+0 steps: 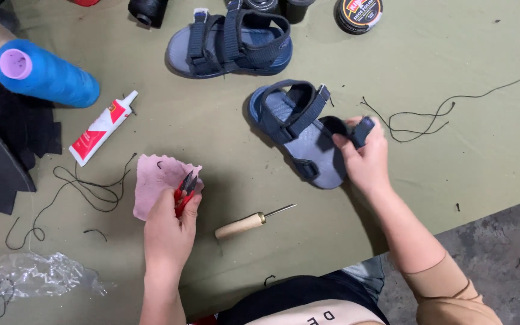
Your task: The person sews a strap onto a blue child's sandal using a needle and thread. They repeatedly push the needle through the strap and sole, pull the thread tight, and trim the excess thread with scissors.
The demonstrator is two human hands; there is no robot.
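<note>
A blue sandal (pixel 299 135) with dark navy straps and a grey-blue footbed is laid on its sole on the olive cloth (pixel 482 150), toe away from the person. Its heel strap is pinched between the thumb and fingers of the right hand (pixel 365 159). Small red thread snips (pixel 183 192) are gripped in the closed left hand (pixel 170 232), blades pointing away, over a pink scrap (pixel 151 180).

A white and red glue tube (pixel 100 129) with a white nozzle is seen lying slantwise at the left. A round black tin (pixel 358 13) with a red and yellow lid label is placed at the top edge, right of the second sandal (pixel 230 42).

Two sandals are counted, a matching pair. One awl (pixel 251 222) with a wooden handle lies between the hands. One large blue thread cone (pixel 46 73) with a lilac core lies at the left; a black spool (pixel 147 10) is seen at the top, and two more dark round things beside it are cut off by the frame. Loose black thread (pixel 428 114) is strewn right of the sandal, and more (pixel 79 189) at the left. Crumpled clear plastic (pixel 31 277) lies at the lower left
</note>
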